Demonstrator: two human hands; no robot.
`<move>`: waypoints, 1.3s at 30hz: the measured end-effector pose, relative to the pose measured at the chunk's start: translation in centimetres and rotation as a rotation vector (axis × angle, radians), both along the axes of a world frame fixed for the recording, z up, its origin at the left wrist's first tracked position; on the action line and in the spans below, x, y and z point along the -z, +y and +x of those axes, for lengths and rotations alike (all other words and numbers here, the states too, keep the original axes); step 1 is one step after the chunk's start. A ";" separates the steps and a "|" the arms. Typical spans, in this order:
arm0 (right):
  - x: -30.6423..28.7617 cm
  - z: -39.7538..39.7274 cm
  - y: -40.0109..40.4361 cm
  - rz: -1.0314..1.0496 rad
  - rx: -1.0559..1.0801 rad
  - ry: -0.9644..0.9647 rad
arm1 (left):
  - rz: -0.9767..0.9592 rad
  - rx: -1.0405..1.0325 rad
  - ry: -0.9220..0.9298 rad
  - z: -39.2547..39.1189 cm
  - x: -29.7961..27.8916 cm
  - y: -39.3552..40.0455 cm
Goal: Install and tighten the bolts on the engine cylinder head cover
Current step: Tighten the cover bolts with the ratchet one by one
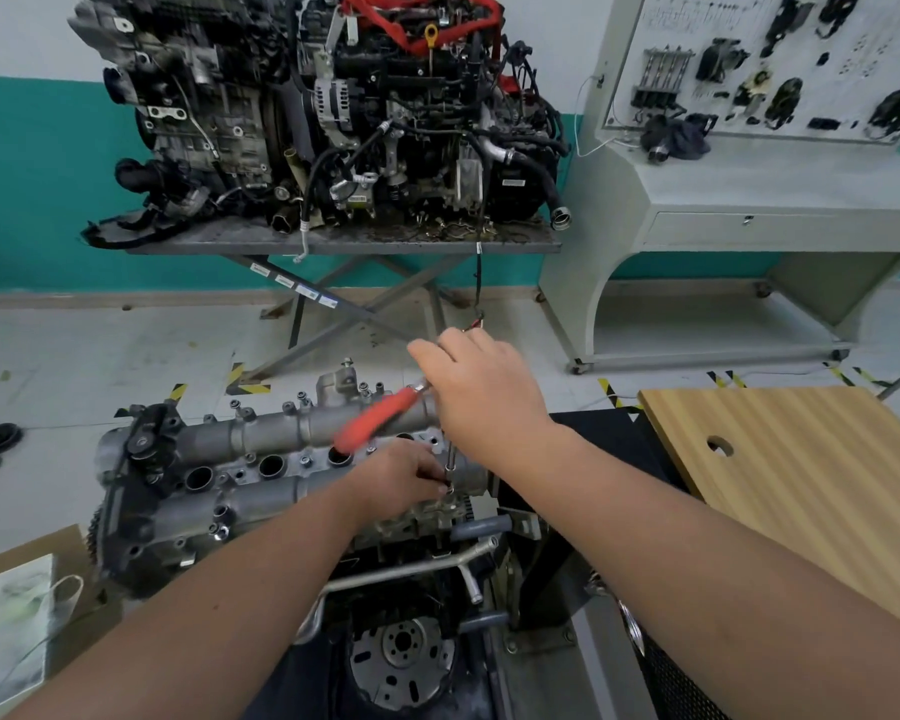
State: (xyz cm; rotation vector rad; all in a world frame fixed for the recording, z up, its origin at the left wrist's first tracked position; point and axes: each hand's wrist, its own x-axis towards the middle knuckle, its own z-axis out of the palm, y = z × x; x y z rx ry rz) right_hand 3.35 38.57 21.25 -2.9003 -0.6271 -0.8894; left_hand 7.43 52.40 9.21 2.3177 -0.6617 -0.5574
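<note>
The grey cylinder head cover (261, 475) lies across the engine in front of me, with several bolts standing in its holes. My right hand (481, 387) grips the head of a ratchet wrench (378, 415) whose red handle is blurred and points left. A thin extension (450, 462) drops from the wrench to a bolt (449, 490) at the cover's right end. My left hand (404, 478) pinches the lower end of the extension at that bolt.
A wooden board (811, 491) with a round hole lies to the right. A second engine (333, 111) sits on a scissor stand behind. A white training panel bench (749, 163) stands at the back right. A cloth bag (11, 615) lies at the lower left.
</note>
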 end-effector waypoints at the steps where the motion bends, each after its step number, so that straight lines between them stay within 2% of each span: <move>1: -0.3 -0.1 0.3 -0.052 0.047 0.067 | 0.008 -0.008 -0.005 0.1 0.0 0.0; 9: -3.4 0.8 0.4 -0.131 0.143 0.484 | 0.004 0.017 -0.025 0.0 -0.3 0.0; 12: -5.2 1.3 0.1 -0.011 0.186 0.638 | -0.014 0.002 -0.007 -0.2 -0.4 0.2; 14: -5.7 1.3 -0.3 0.301 0.159 0.849 | -0.013 -0.008 -0.008 -0.3 -0.4 0.2; 15: -5.7 1.3 -0.4 0.556 0.142 0.950 | -0.018 -0.006 -0.008 -0.3 -0.4 0.1; 17: -4.9 1.0 -0.3 1.252 0.110 1.092 | -0.025 0.006 -0.008 -0.2 -0.4 0.1; 19: -3.5 0.7 0.0 1.871 0.017 1.118 | -0.019 0.013 -0.009 -0.2 -0.4 0.1; 21: -2.1 0.5 0.4 2.223 -0.060 1.045 | -0.014 0.021 -0.013 -0.2 -0.4 0.1; 23: -1.0 0.1 0.9 2.314 -0.100 0.904 | -0.008 0.033 -0.027 -0.2 -0.4 0.0; 25: 0.2 -0.1 1.4 2.170 -0.122 0.729 | -0.007 0.029 -0.031 -0.1 -0.3 -0.1; 28: 1.7 -0.5 1.7 1.577 -0.088 0.479 | -0.026 0.025 -0.033 0.1 -0.1 0.0; 33: 2.9 0.5 0.9 0.644 -0.182 -0.188 | -0.045 -0.013 0.016 0.0 0.2 0.1; 34: 2.6 0.8 0.8 0.491 -0.170 -0.234 | -0.031 -0.031 0.039 -0.1 0.1 0.1; 36: 1.6 0.9 0.7 0.222 -0.090 -0.209 | 0.006 -0.032 0.031 -0.1 0.1 0.1; 39: -0.3 0.7 1.3 -0.136 0.180 -0.005 | 0.011 -0.028 0.004 -0.1 0.0 0.1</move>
